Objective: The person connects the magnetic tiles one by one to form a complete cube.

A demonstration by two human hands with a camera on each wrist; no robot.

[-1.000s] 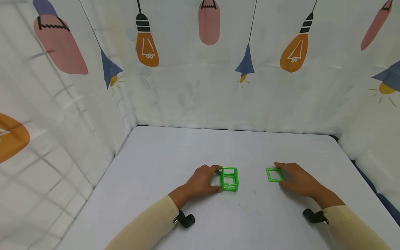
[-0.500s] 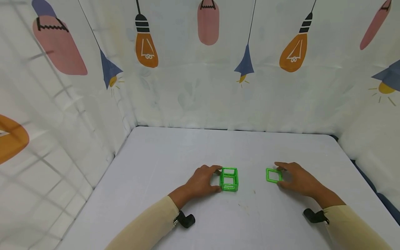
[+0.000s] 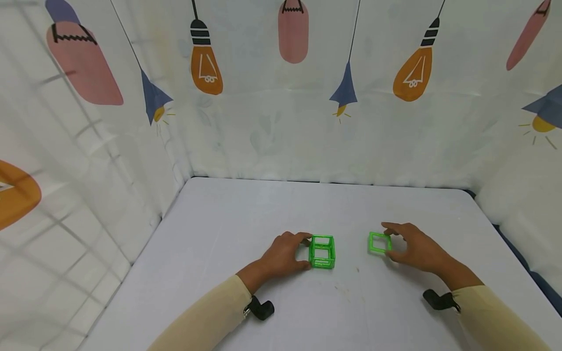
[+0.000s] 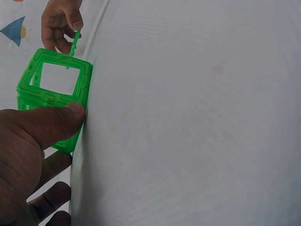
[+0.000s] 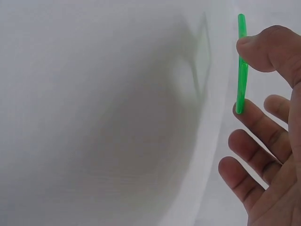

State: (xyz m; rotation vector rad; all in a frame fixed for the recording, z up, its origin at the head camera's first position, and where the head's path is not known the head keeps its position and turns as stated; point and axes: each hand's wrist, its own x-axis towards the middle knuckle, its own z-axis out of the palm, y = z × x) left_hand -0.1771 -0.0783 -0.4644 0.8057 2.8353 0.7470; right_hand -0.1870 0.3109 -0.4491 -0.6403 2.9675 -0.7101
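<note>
A green open-framed cube of magnetic tiles (image 3: 322, 265) stands on the white table, near the middle in the head view. My left hand (image 3: 283, 256) grips its left side, fingers at the far corner and thumb at the near one; in the left wrist view the thumb lies across the cube (image 4: 83, 84). To the right, my right hand (image 3: 416, 249) pinches a single green square magnetic tile (image 3: 371, 243) at its edge. The right wrist view shows this tile (image 5: 242, 77) edge-on between thumb and index finger, its shadow falling on the table. A gap separates tile and cube.
The white tabletop (image 3: 263, 204) stretches around both hands, bearing a few small marks in front of the cube. Behind it and at the sides hangs a pale curtain (image 3: 281, 136) printed with lamps and bulbs. Each wrist carries a small black camera (image 3: 262, 309).
My right hand has shifted a little left and away from me with the tile, bringing it closer to the cube. The left hand and the cube have stayed in place.
</note>
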